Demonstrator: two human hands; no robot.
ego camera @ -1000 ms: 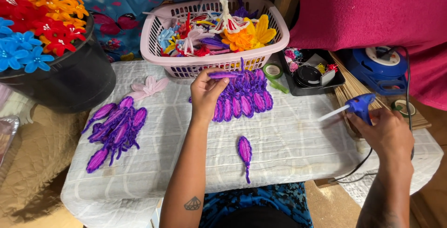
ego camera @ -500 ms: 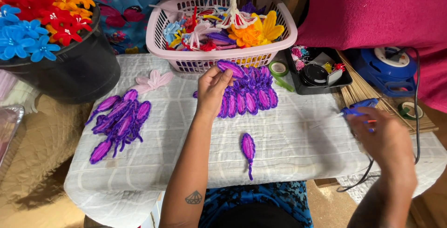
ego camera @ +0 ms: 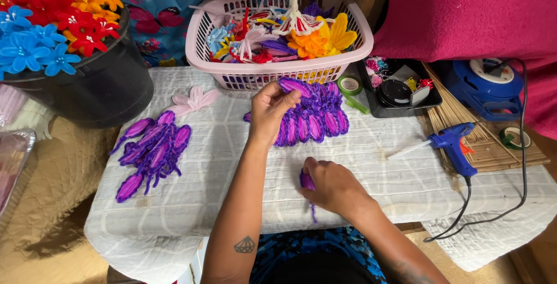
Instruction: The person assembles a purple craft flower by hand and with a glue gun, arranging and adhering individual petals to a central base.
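Pinching one purple petal (ego camera: pixel 295 84) between thumb and fingers, the left hand (ego camera: pixel 271 109) lifts it off the far heap of purple petals (ego camera: pixel 316 116) just in front of the pink basket (ego camera: pixel 278 75). The right hand (ego camera: pixel 332 186) lies curled over a single petal (ego camera: pixel 306 181) near the front edge of the bench (ego camera: pixel 209 168), fingers closed around it so that only its tip and thin stem show. By the look of it, the work is mid-way: two heaps of loose petals wait, the second (ego camera: pixel 149 152) at the left, while finished flowers fill the basket and the black bucket (ego camera: pixel 93 89). Each petal is a leaf-shaped loop of fuzzy wire, violet outside and pinker within. A quilted pale cloth covers the bench. At the right a blue glue gun (ego camera: pixel 454 145) rests on bamboo sticks (ego camera: pixel 481 139), touched by neither hand.
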